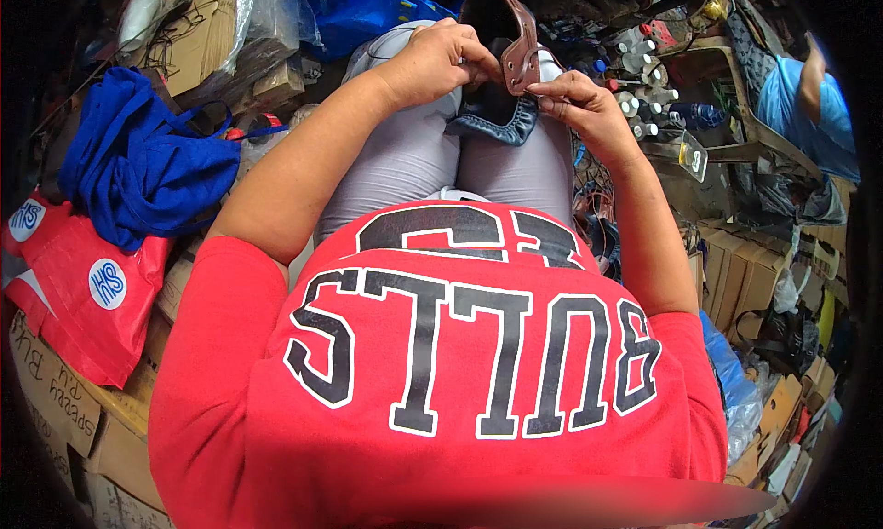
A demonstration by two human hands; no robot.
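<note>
A shoe (pixel 501 32) with a brown leather upper and a dark blue gathered part rests on my lap, over grey trousers (pixel 405 156). My left hand (pixel 441 60) grips the shoe's left side with fingers pinched at the brown edge. My right hand (pixel 579 106) pinches the brown strap from the right side. Both forearms reach forward from a red shirt with large dark letters (pixel 441 345).
A blue cloth (pixel 138 156) lies over a red bag (pixel 87 290) at left, on cardboard boxes (pixel 64 409). Small white bottles (pixel 639 78) crowd the upper right. Another person in a light blue top (pixel 800 106) is at far right. More boxes (pixel 745 281) stack below.
</note>
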